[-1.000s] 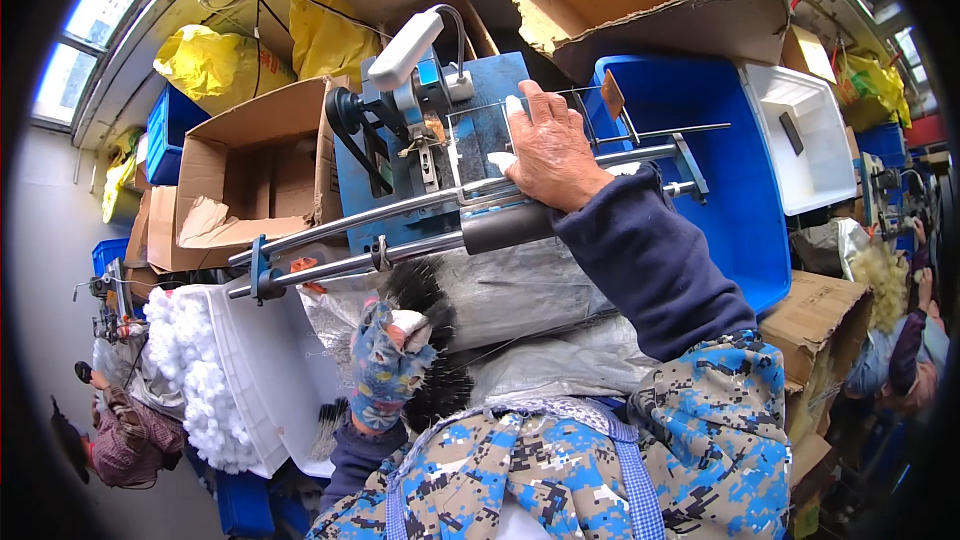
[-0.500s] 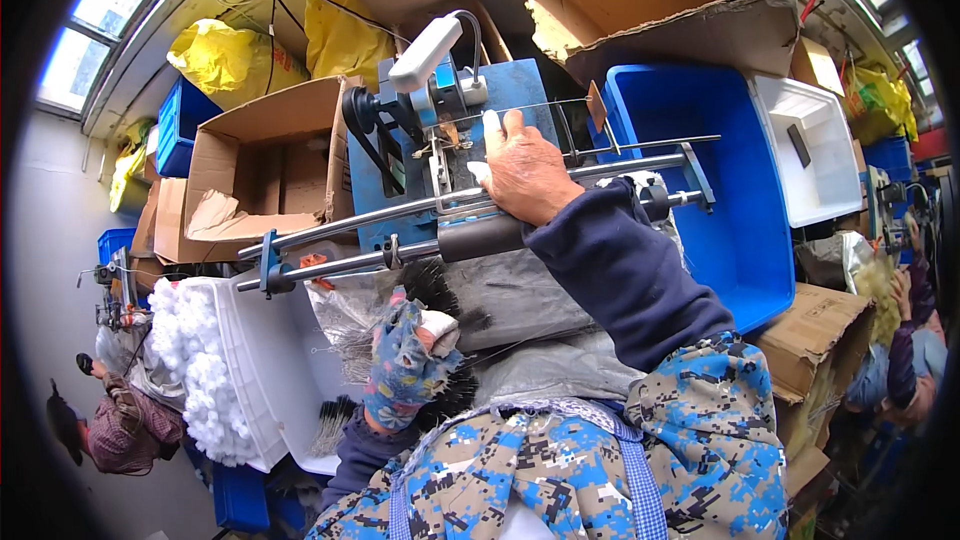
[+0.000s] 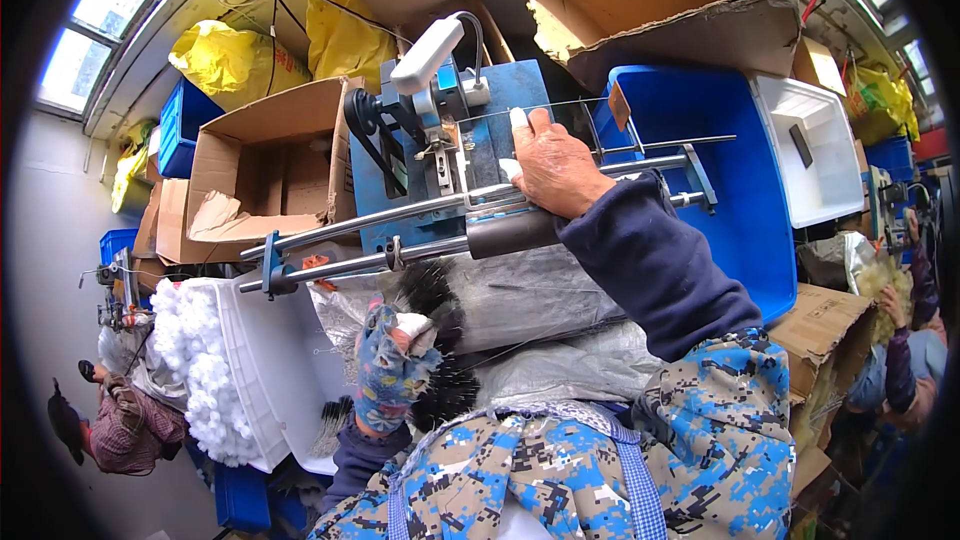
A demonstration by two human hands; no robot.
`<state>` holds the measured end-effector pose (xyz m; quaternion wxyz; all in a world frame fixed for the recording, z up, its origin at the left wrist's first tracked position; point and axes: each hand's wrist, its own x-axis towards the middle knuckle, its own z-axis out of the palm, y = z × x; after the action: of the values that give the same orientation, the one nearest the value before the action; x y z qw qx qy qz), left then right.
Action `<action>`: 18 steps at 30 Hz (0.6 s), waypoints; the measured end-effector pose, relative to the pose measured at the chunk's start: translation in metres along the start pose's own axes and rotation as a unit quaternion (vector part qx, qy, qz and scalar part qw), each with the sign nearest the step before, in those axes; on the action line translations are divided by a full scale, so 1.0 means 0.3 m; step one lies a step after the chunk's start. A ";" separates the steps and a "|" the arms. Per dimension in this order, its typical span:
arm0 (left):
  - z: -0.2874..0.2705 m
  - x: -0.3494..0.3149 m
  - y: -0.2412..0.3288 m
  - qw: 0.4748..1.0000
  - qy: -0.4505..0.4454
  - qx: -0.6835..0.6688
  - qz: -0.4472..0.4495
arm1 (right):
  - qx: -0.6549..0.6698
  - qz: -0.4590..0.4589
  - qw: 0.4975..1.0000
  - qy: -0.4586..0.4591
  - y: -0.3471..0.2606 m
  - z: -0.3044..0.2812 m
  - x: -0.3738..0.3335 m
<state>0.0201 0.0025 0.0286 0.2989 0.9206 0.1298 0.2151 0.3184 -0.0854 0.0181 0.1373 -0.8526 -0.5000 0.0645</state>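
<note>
My right hand [image 3: 562,168], with white wrappings on its fingertips, lies over the sliding carriage [image 3: 510,234] of a small bench machine and grips it from above; part of the grip is hidden under the palm. The carriage rides on two steel rails [image 3: 350,267] in front of the blue machine base [image 3: 520,92]. A thin wire runs from the machine's head [image 3: 440,105] to a small brown plate [image 3: 619,106] beyond my fingers. Low in front of my lap, my left hand [image 3: 400,355], in a floral cover, is closed beside black bristles [image 3: 440,395]; what its fingers hold is hidden.
A blue bin [image 3: 700,90] and a white bin [image 3: 800,165] stand right of the machine. To the left are an open carton [image 3: 215,170] and a white bin [image 3: 255,370] beside fluffy white pieces [image 3: 200,370]. Other people work at both edges.
My right hand and the carriage have slid right along the rails, and the brown plate has shifted right too. My left hand has moved slightly left, still closed.
</note>
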 end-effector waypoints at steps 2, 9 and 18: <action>0.012 0.010 -0.005 0.999 0.026 0.017 0.036 | 0.011 0.015 1.000 0.004 0.014 -0.052 -0.025; -0.003 0.035 0.049 0.999 0.037 0.003 0.007 | -0.137 -0.034 0.984 0.110 0.110 -0.142 0.046; -0.019 0.048 0.080 0.998 0.059 -0.020 -0.028 | -0.234 -0.099 0.965 0.057 0.116 -0.108 0.024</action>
<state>0.0326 -0.0081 0.0519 0.3152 0.8960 0.1683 0.2637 0.3590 -0.1008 0.0389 -0.0324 -0.8093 -0.5746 -0.1172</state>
